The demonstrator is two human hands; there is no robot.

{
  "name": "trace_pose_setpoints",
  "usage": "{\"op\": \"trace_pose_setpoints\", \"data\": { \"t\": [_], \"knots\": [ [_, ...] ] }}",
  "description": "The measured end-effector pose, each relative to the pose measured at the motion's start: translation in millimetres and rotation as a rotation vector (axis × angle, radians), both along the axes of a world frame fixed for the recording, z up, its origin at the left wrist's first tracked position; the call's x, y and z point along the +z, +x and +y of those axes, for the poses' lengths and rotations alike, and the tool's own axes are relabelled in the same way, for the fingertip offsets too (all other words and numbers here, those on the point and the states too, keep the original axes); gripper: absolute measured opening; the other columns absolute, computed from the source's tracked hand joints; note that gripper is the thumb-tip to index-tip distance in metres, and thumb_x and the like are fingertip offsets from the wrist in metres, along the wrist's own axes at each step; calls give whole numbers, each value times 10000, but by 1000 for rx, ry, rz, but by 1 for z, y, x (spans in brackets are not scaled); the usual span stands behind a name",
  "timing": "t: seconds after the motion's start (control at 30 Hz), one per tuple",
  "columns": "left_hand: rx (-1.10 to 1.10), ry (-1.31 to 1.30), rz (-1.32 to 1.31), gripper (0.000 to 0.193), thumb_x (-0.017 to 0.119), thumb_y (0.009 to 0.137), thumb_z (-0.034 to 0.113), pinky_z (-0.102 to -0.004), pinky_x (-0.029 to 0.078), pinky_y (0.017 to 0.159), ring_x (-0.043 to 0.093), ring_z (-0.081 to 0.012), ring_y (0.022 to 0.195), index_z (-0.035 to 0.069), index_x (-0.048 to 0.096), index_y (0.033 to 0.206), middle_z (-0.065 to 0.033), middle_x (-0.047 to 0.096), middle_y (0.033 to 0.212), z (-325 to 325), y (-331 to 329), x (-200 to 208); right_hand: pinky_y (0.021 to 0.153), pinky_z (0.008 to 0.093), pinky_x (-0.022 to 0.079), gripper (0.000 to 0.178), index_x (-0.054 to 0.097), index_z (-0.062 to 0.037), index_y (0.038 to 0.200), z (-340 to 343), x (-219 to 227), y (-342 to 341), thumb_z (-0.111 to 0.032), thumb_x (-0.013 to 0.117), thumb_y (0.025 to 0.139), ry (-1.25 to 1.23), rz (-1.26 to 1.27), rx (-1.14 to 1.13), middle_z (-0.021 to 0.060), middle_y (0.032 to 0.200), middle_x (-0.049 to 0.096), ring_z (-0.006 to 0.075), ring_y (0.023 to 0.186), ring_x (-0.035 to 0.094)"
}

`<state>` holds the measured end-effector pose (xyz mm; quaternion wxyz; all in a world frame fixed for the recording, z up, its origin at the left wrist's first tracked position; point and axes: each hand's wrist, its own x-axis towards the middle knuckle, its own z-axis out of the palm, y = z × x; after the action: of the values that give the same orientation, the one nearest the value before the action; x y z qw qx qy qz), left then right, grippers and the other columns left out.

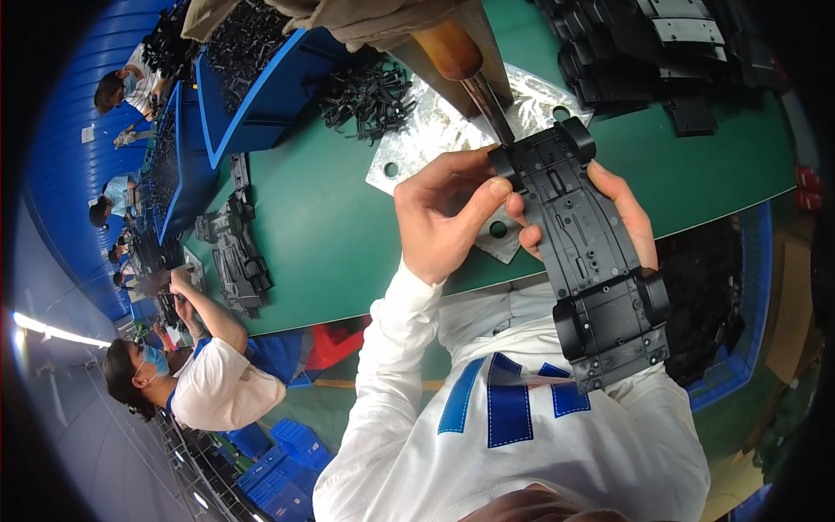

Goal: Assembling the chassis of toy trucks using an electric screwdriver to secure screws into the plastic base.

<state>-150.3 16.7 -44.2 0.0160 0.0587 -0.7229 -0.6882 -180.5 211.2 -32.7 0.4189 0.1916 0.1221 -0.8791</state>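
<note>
A long black plastic toy car chassis, with a curved wheel arch at each corner, is held tilted over the table's near edge. My right hand grips it along the right side, the palm hidden behind it. At the upper left wheel arch, my left hand is closed, thumb and fingers pinched against that corner. Just above this corner hangs the metal tip of a soldering-iron-like tool with an amber handle; whether they touch, I cannot tell. Beneath lies a silvery foil-covered plate with round holes.
Small black parts are heaped beyond the plate, beside a blue bin full of more. Black chassis lie at left; black panels are stacked far right. A blue crate stands below right. A masked co-worker works at left.
</note>
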Motion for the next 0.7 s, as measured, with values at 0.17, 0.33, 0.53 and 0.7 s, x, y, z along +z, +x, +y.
{"op": "trace_pose_setpoints", "data": {
  "t": [0.17, 0.33, 0.53, 0.7],
  "knots": [
    [11, -1, -7, 224, 603, 947, -43, -316, 525, 533, 677, -234, 562, -146, 585, 1146, -130, 658, 739, 0, 0, 2, 745, 344, 593, 612, 509, 81, 1358, -1, 4, 0, -441, 416, 1052, 29, -1, -3, 251, 1120, 649, 292, 819, 657],
    [52, 67, -68, 306, 765, 887, 59, -314, 562, 821, 706, -170, 871, -116, 663, 1116, -146, 742, 937, -2, 1, 1, 749, 346, 596, 613, 505, 79, 1363, 2, 1, 1, -443, 421, 1052, 7, -3, 10, 258, 1130, 646, 298, 828, 661],
    [56, 79, -55, 315, 774, 884, 73, -311, 564, 819, 714, -174, 852, -105, 673, 1123, -137, 747, 922, -1, 0, -2, 756, 358, 601, 618, 490, 82, 1377, 2, -2, 0, -440, 425, 1052, -19, -5, 4, 275, 1152, 634, 312, 838, 664],
    [-4, 26, -4, 242, 633, 929, -48, -303, 536, 574, 683, -217, 602, -145, 605, 1148, -129, 666, 762, 1, -2, 2, 766, 370, 602, 624, 477, 84, 1388, 3, -5, -2, -442, 418, 1057, -46, -16, -1, 282, 1162, 628, 322, 852, 662]
  ]
}}
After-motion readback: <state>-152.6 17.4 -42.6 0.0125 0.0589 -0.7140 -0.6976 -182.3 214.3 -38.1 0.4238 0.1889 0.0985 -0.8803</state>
